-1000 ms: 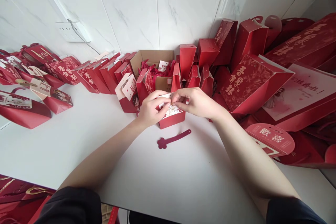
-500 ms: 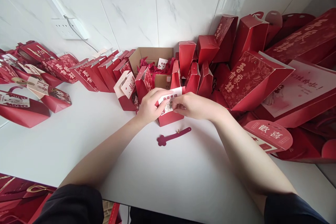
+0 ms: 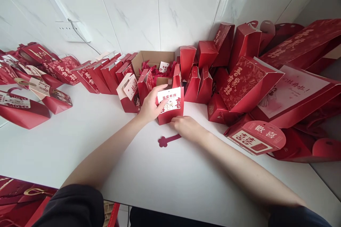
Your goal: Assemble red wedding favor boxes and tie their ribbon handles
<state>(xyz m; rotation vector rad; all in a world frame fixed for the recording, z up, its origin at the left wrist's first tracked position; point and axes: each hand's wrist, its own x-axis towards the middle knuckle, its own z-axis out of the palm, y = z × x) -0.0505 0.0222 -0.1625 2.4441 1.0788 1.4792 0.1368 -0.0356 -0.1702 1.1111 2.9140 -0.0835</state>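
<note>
A small red gift box with a white printed card on its front stands on the table. My left hand grips it from the left, thumb on the card and fingers behind the top edge. Close to the box's lower right corner is my right hand, its fingers curled and largely hidden from view. It covers the right end of a dark red strap with a flower-shaped tip, which lies flat on the table. Whether those fingers pinch anything is hidden.
Behind the box stands an open cardboard box of dark red ribbons. Red gift boxes line the left and right. A pink-topped box lies near my right forearm. A power strip is against the tiled wall.
My right hand has left the card and come down over the strap's right end. More of the card and box front now shows. My left hand keeps its hold.
</note>
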